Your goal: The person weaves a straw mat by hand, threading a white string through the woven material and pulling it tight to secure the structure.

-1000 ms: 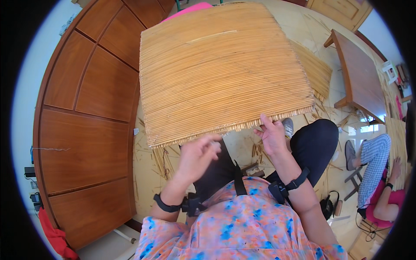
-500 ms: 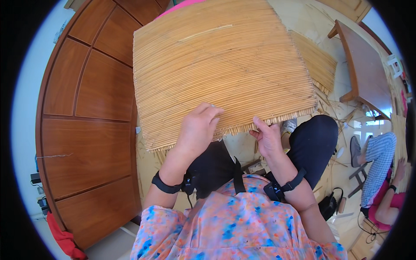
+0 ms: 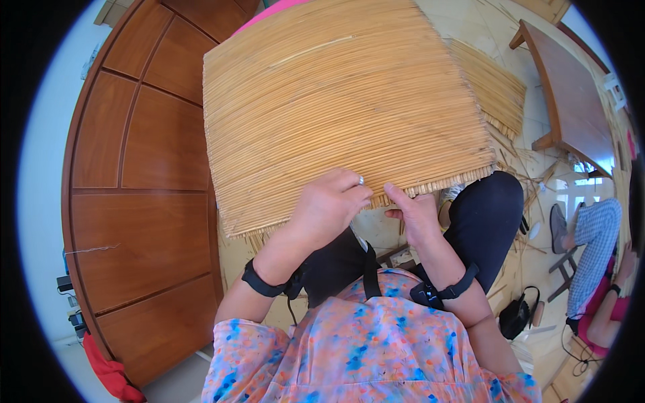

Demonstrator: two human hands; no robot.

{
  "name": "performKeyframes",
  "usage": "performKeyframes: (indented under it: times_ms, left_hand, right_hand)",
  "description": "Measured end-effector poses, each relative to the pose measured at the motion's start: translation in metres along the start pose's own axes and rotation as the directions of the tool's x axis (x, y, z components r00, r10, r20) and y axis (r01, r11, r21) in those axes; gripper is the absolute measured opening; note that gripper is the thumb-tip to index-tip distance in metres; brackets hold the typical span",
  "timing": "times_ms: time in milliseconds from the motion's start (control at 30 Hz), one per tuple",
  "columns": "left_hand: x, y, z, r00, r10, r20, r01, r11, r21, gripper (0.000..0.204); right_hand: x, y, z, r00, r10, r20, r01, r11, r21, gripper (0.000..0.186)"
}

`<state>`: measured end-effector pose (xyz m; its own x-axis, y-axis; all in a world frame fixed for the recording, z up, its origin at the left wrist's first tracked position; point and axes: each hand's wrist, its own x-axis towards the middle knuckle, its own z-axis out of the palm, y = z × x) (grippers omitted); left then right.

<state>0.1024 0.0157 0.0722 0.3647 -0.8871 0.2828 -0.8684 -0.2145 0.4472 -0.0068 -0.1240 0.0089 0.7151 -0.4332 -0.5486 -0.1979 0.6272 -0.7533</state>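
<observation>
Reed mat lies directly ahead of the person, its near edge crossing just in front of both hands and sloping up toward the right. Its slender stalks run lengthwise from left to right, across the line of the forearms; overall the mat looks roughly square. The left hand reaches farther over the upper face, its thumb and fingers drawn close together at the middle of that edge; whether they pinch a stalk end cannot be told. The right hand is just beside it, thumb against the edge and curled fingers lower down, with a narrow gap between; a firm hold is not clear. The left hand and wrist cover part of the near edge, while black trousers show below and to the right.

A brown wooden cabinet borders the mat's left side. Beyond its right side, a second mat lies on the scrap-strewn floor, near a low wooden table. Farther right, near a black bag, sits a co-worker in checked trousers.
</observation>
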Motion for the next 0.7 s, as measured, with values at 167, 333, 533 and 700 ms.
performKeyframes:
  times_ms: [167, 333, 533, 700]
  left_hand:
    - [0.006, 0.000, 0.004, 0.998, 0.045, 0.053, -0.048, 0.998, 0.043, 0.015]
    - [0.007, -0.001, 0.006, 0.980, 0.160, 0.117, -0.176, 0.974, 0.141, 0.015]
    - [0.006, 0.012, 0.006, 0.961, 0.177, -0.211, -0.165, 0.984, 0.072, 0.017]
    - [0.010, 0.017, 0.000, 0.961, 0.059, -0.271, -0.075, 0.996, -0.049, 0.005]
  right_hand:
    - [-0.001, 0.000, 0.000, 0.999, -0.010, 0.038, 0.012, 0.999, -0.050, 0.029]
    - [0.000, -0.001, 0.007, 0.998, -0.038, -0.047, 0.035, 0.998, -0.059, 0.021]
    - [0.004, -0.010, 0.011, 0.981, -0.193, -0.031, 0.193, 0.981, -0.006, 0.014]
    - [0.004, -0.006, 0.008, 0.972, -0.237, 0.008, 0.237, 0.970, -0.060, 0.010]
